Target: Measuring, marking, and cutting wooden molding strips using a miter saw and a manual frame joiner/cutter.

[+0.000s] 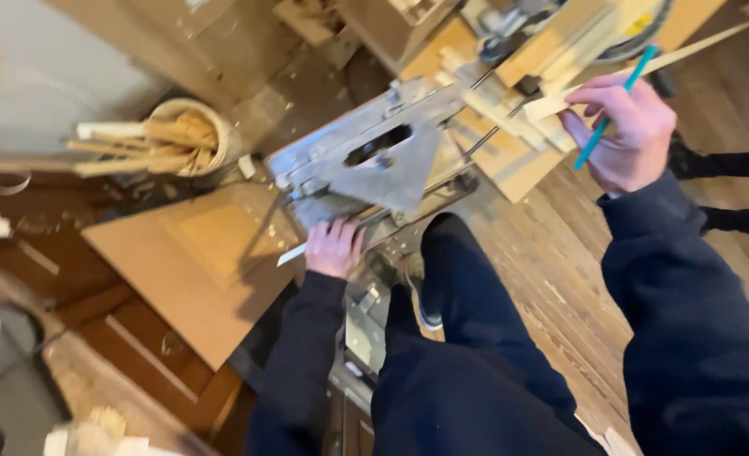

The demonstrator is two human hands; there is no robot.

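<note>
teal pencil [615,105] tilted; pale wood strip [644,69] slanting | metal saw frame [374,156]

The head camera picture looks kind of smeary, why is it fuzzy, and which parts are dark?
In the head view, everything looks soft and smeared, as with motion blur: the right hand with its teal pencil, and the left hand on the metal saw table. The dark sleeves and trousers show almost no detail. The pale wall at upper left looks washed out.

No packages, no labels, no signs, no screens in view, only bare wood offcuts, boards and a metal saw stand without any visible marking
</note>
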